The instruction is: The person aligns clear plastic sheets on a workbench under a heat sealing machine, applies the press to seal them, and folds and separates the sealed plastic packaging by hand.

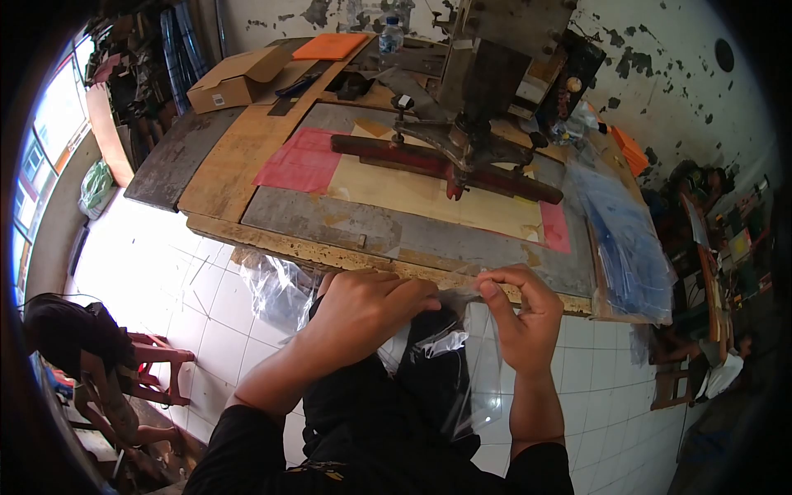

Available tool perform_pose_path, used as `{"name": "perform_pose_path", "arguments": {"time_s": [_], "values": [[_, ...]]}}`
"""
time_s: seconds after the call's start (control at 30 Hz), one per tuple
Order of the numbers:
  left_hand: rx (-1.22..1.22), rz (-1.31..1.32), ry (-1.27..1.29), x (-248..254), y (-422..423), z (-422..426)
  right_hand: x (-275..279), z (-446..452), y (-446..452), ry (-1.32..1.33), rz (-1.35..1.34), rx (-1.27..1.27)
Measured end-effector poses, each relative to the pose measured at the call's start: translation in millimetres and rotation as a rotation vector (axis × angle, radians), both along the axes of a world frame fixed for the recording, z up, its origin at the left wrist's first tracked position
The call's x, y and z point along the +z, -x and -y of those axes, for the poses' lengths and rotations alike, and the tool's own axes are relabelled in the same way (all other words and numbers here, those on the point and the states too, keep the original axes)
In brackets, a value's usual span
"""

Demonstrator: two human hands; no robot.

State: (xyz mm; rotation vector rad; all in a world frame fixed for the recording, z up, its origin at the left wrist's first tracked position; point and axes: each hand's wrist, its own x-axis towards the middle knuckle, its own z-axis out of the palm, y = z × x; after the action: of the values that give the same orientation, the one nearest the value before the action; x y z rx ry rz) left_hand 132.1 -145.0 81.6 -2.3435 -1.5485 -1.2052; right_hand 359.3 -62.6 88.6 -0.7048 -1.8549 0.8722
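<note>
Peeling wall (pixel 652 70) backs a table (pixel 219 177) beyond the fingers (pixel 412 293); the press (pixel 474 136) on it, ahead of them, is cut off at the top. On the right hand (pixel 524 318), thumb and forefinger are pinched together at the edge of clear plastic (pixel 485 384), which hangs below them, its outline hard to trace through glare. On the left hand (pixel 367 304), fingers curl together near the table's edge; their tips are partly hidden, so I cannot tell what they grip. Far left of them, a person (pixel 103 371) is partly lost in darkness.
</note>
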Motion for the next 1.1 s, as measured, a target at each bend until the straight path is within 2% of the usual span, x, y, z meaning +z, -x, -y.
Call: {"name": "perform_pose_path", "arguments": {"time_s": [0.47,0.53,0.63,0.7,0.8,0.87,0.9,0.97,1.0,1.1], "values": [[-0.004,-0.104,0.006,7,2,-12,-27,-26,-9,0.019,-0.123,0.048],[0.148,-0.225,0.102,9,11,-11,-40,-51,-16,-0.048,-0.375,-0.058],[0.282,-0.248,0.013,24,23,-17,-57,-87,-32,-0.116,-0.469,-0.125],[0.256,-0.232,-0.066,19,37,-38,-71,-104,-41,-0.138,-0.473,-0.112],[0.137,-0.228,-0.206,-13,56,-65,-92,-116,-50,-0.177,-0.415,-0.096],[0.085,-0.101,-0.074,-45,69,-75,-103,-114,-58,-0.103,-0.254,-0.132],[0.083,-0.101,-0.074,-55,73,-74,-107,-111,-63,-0.103,-0.254,-0.134],[-0.028,0.038,0.086,-73,75,-65,-115,-104,-71,0.089,-0.157,-0.127],[-0.03,0.049,0.135,-77,73,-60,-114,-98,-73,0.095,-0.152,-0.129],[0.009,0.114,0.109,-95,69,-53,-108,-89,-73,0.228,-0.044,-0.127]]}}
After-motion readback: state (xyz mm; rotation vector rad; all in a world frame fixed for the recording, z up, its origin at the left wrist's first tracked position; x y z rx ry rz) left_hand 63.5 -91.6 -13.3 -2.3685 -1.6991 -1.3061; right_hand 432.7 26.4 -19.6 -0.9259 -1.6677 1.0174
